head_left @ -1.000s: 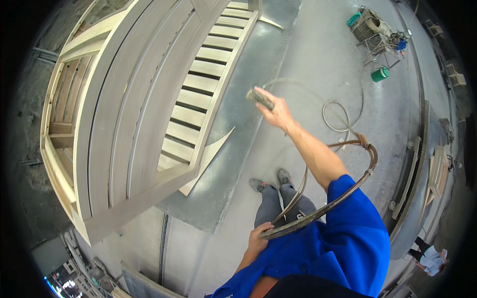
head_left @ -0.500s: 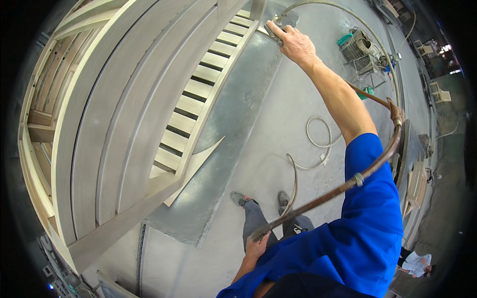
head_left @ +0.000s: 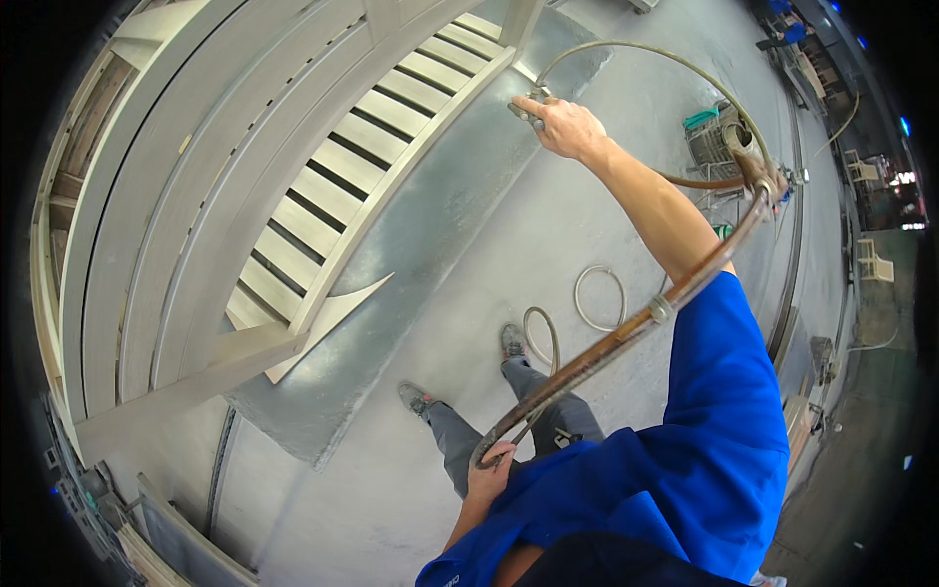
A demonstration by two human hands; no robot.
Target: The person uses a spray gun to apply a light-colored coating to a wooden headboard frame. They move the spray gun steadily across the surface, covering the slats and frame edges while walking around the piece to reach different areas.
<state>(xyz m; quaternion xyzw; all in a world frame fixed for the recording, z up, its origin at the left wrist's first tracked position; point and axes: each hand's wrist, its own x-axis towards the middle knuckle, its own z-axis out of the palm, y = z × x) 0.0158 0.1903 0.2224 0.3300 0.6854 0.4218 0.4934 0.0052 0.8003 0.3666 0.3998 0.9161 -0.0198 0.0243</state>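
Note:
My right hand [head_left: 570, 127] is closed around a metal spray gun [head_left: 531, 106], held out at arm's length beyond the near slatted edge of a large wooden furniture frame [head_left: 357, 166]. A forefinger stretches along the gun. From the gun a thin hose [head_left: 675, 61] arcs to the right and meets a thicker brown hose [head_left: 626, 328], which crosses in front of my right arm. Down by my thigh, my left hand [head_left: 491, 473] is closed on the bent lower part of that brown hose. Whether any spray leaves the gun cannot be seen.
A dark grey sheet [head_left: 391, 318] lies on the floor beneath the frame, with a pale pointed offcut [head_left: 337, 318] on it. Loops of hose [head_left: 600, 296] lie on the floor near my feet. A pot on a stand [head_left: 719, 142] and pale chairs [head_left: 875, 262] stand to the right.
The frame and floor have shifted leftward in view, and my feet stand differently, the right one farther forward. My right hand with the spray gun appears lower. Both grips stay the same.

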